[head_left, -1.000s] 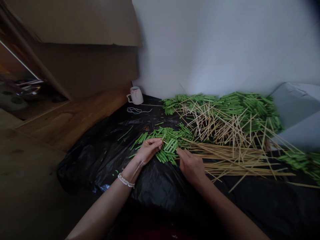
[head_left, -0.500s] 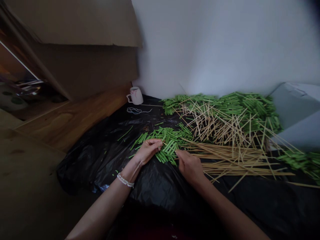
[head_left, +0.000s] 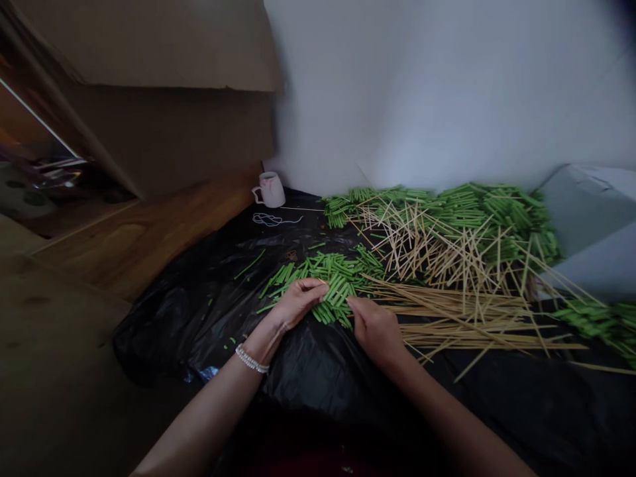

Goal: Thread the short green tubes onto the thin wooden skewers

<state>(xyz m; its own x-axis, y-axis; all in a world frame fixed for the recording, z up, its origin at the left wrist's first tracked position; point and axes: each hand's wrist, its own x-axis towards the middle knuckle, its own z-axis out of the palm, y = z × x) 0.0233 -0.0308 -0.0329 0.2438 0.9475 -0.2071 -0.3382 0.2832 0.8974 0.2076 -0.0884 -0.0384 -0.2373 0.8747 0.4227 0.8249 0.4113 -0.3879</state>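
Note:
My left hand (head_left: 301, 301), with a beaded bracelet at the wrist, is closed in a pinch. A thin pale tip, like the end of a wooden stick, shows at its fingertips. Opposite it, my right hand (head_left: 376, 329) is also closed, thumb against fingers; what it grips is hidden. Cut green stem pieces (head_left: 340, 291), resembling green beans, lie between and behind both hands, some lined up side by side. Just right of my right hand, long thin wooden sticks (head_left: 462, 308) lie in a loose bundle.
Black plastic sheeting (head_left: 308, 371) covers the surface. Behind are a larger green heap (head_left: 467, 209) and crisscrossed sticks (head_left: 422, 245). A white mug (head_left: 271, 190) and white string (head_left: 273, 219) sit back left. A cardboard box (head_left: 173, 126) stands left, a pale box (head_left: 591, 225) right.
My left hand has shifted slightly right, closer to my right hand. My right hand has barely moved, and both remain closed. The piles look the same.

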